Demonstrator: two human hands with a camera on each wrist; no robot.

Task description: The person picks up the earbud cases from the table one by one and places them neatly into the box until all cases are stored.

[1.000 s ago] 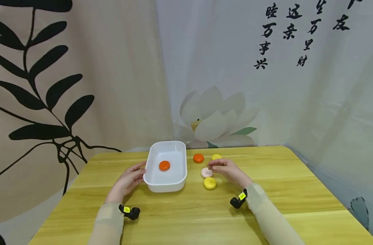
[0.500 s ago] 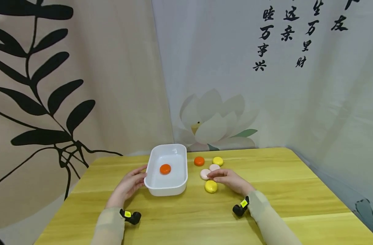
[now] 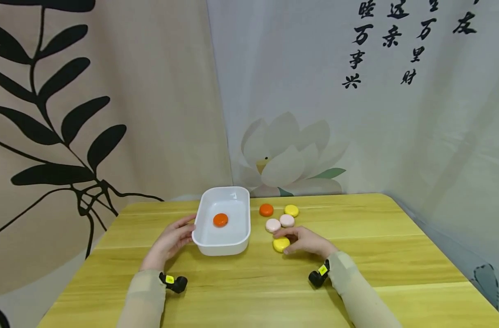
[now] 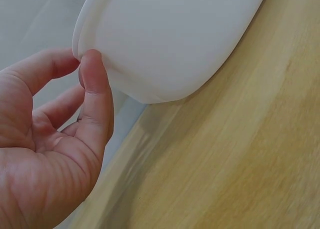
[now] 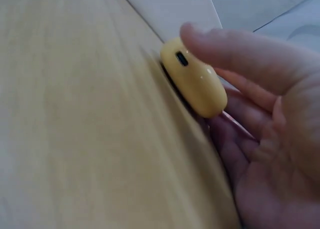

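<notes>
My left hand (image 3: 171,241) pinches the left rim of a deep white plastic tray (image 3: 222,250); the left wrist view shows thumb and forefinger meeting at the tray's edge (image 4: 82,31). Inside the tray lies one orange disc (image 3: 220,220). My right hand (image 3: 304,240) has thumb and fingers around the nearer yellow disc (image 3: 280,245), which sits on the table. Close up in the right wrist view, this glossy yellow disc (image 5: 197,84) has a small dark slot in its side, and the thumb presses against it.
Two pale pink discs (image 3: 273,225) lie just beyond the right hand. Farther back are a second orange disc (image 3: 266,210) and another yellow disc (image 3: 291,210). The wooden table (image 3: 241,291) ends at a printed curtain (image 3: 171,114).
My right hand has come nearer, from the pink discs to the near yellow disc, and its fingers now close around it. The left hand stays at the tray. The head view shifts slightly.
</notes>
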